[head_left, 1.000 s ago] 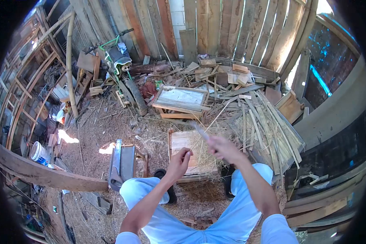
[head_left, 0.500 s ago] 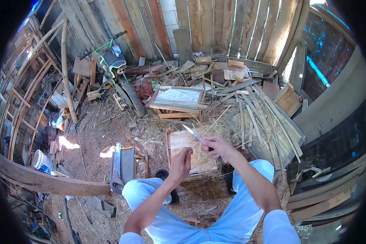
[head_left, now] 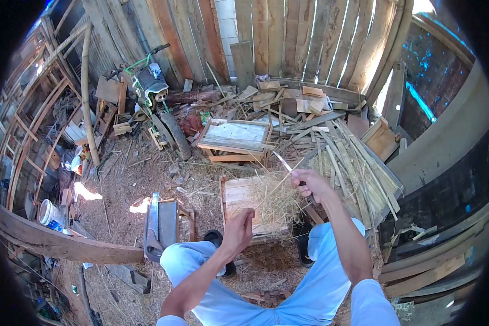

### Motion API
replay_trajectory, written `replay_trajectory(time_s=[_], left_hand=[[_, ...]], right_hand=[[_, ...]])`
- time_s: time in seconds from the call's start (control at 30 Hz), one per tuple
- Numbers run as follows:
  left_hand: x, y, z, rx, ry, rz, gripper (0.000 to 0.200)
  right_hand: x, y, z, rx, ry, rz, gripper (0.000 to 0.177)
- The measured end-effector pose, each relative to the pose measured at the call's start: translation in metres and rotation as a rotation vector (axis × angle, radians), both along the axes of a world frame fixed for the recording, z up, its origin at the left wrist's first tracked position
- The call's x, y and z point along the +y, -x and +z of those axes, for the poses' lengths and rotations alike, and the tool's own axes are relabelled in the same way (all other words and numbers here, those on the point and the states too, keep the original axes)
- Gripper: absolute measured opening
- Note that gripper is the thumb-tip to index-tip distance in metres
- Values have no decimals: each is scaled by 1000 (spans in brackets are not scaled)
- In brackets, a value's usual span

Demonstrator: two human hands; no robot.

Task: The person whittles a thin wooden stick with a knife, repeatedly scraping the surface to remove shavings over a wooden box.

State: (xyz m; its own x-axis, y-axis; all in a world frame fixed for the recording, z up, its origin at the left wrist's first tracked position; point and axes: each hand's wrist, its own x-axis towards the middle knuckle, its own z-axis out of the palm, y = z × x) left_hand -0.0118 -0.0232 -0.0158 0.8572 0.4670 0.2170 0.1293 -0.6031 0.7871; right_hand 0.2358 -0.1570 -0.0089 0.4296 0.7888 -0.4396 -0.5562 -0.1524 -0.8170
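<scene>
While our right hand (head_left: 312, 185) grasps a knife (head_left: 283, 163), its blade pointing far and left beside the shavings (head_left: 280, 204) heaped on the wooden box (head_left: 236, 196), our left hand (head_left: 238, 232) curls at the box's near side; we cannot tell whether it pinches anything. We have a saw (head_left: 153, 223) at left.

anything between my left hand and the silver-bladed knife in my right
Nothing visible blocks the space between the left hand and the silver-bladed knife in the right hand; loose straw-coloured shavings lie below, over the shallow wooden tray.
</scene>
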Motion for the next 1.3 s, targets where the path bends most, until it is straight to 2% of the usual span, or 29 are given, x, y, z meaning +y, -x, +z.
replay_trajectory(time_s=[0.2,0.3,0.37,0.4,0.47,0.5,0.57,0.63,0.7,0.73,0.8,1.0,1.03,1.13,1.2,1.3], left_hand=[[4,6,-6,29,30,-6,10],[4,3,-6,-39,-23,12,10],[11,16,-9,-20,9,68,10],[16,25,-11,12,37,123,10],[29,28,-12,-3,25,167,10],[31,22,-10,-2,62,173,10],[28,11,-10,9,115,172,10],[28,-1,-9,-21,56,155,12],[28,-8,-13,-45,21,144,12],[26,-11,-12,-35,19,138,12],[21,-17,-9,-155,-68,99,11],[13,-21,-4,-154,-220,82,10],[12,-20,-5,-149,-221,78,10],[9,-17,-5,-123,-229,77,9],[8,-16,-4,-115,-226,63,8],[10,-6,-2,-40,-180,45,11]], right_hand=[[-1,-22,-6,5,0,-124,11],[-3,-34,-17,-80,62,-173,11],[-21,-75,-43,-168,22,-431,26],[-29,-73,-34,-164,15,-430,26],[-36,-60,-3,-369,75,-454,28],[-34,-52,-5,-183,30,-331,28],[-21,-12,8,-245,79,-156,30],[-5,21,14,-137,-12,-62,30],[11,55,15,-154,-39,71,34],[17,69,15,-145,-40,65,34],[27,89,15,-140,-14,244,39],[31,81,9,118,-69,297,29],[29,81,14,47,17,219,22],[19,57,13,77,-84,183,22],[17,51,11,76,-61,186,17],[7,25,13,73,-11,-26,9]])
